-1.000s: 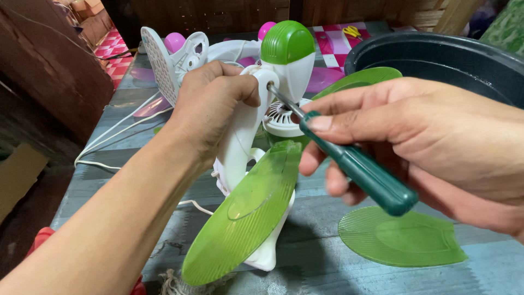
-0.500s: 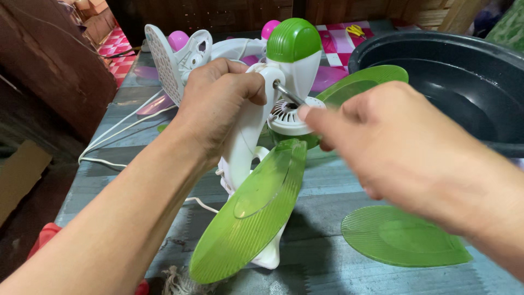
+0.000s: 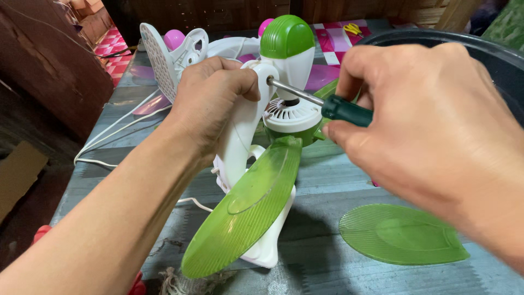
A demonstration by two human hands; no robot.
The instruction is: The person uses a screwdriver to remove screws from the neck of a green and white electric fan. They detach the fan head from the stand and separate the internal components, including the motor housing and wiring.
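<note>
A grey table holds everything here. At its far right corner sits a big black tub, partly hidden by the right hand. In the middle of the table, nearer the front edge, stands a small fan, white with a green cap, tipped on its side. One long green blade hangs down from it toward the front edge, and a loose green blade lies flat on the table near the front right corner. A white cord runs off toward the left edge. The left hand is wrapped tight around the fan's white neck, holding it up. The right hand is closed around a green screwdriver, and its metal tip is pushed into a hole in the fan's neck, right by the left thumb. The tip could slip out of the hole and poke that thumb if the push goes crooked. The fan could also tip over if the left hand loosens.
</note>
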